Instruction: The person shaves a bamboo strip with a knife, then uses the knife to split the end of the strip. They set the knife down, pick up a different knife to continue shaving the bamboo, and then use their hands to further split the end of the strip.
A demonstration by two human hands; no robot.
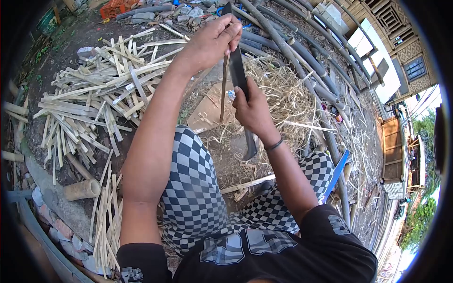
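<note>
- Thin brown wooden-looking strip (223, 89): centre; far end pinched in left hand (212, 41), probably to steady it; near end free.
- Long dark metal knife (238, 71): just right of strip; right hand (253, 108) closed around it near blade base, thumb forward, presumably for control.
- Pale curled shavings (285, 94): heaped right.
- Pale split sticks (101, 89): piled left, likely for easy reach.

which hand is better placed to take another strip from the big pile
Probably the left hand: it is nearer the pile, though it would first have to let go of its stick. The right hand is farther off and holds the knife.
</note>
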